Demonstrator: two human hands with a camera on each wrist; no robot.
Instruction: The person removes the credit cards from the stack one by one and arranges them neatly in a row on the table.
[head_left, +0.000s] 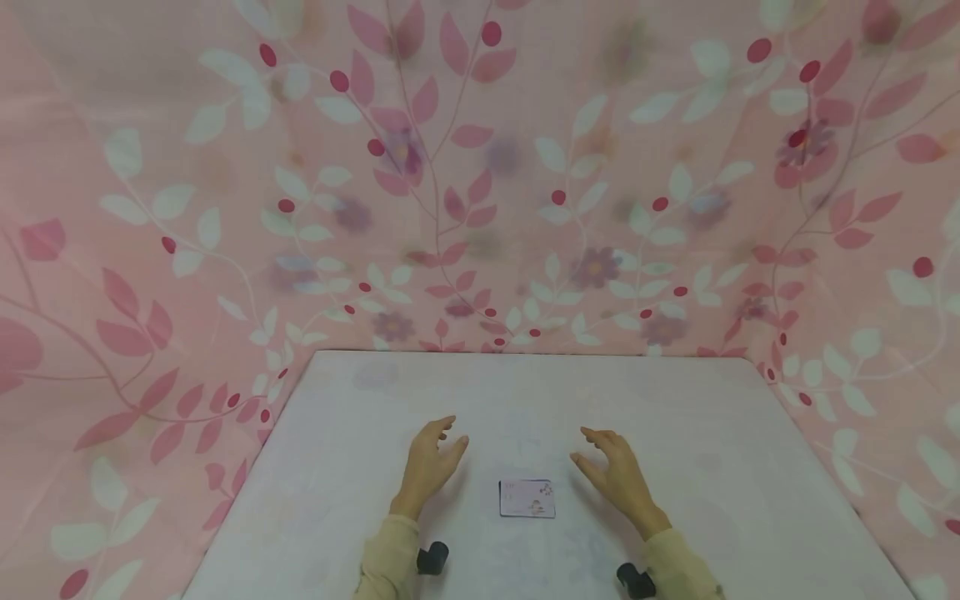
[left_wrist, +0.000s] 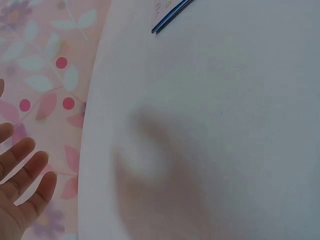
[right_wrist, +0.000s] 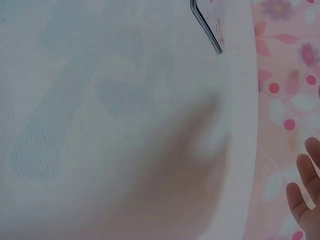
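A small flat pink rectangular item [head_left: 527, 498] with a printed picture and dark edges lies on the white table, between my two hands. In both wrist views only a corner of it shows at the top, with layered dark lines along its edge. My left hand [head_left: 427, 462] hovers to its left, fingers relaxed and thumb apart, holding nothing. On the other side my right hand [head_left: 617, 473] mirrors that pose, also holding nothing. In the left wrist view the left hand's fingers [left_wrist: 30, 172] are spread at the left edge; the right hand's fingers [right_wrist: 296, 197] show at the lower right.
The white table [head_left: 337, 400] has a far edge that meets a pink cloth backdrop [head_left: 517, 208] printed with leaves and flowers. Cloth also rises along both sides. A black wrist device [head_left: 433, 558] sits by the left sleeve, another [head_left: 636, 580] by the right sleeve.
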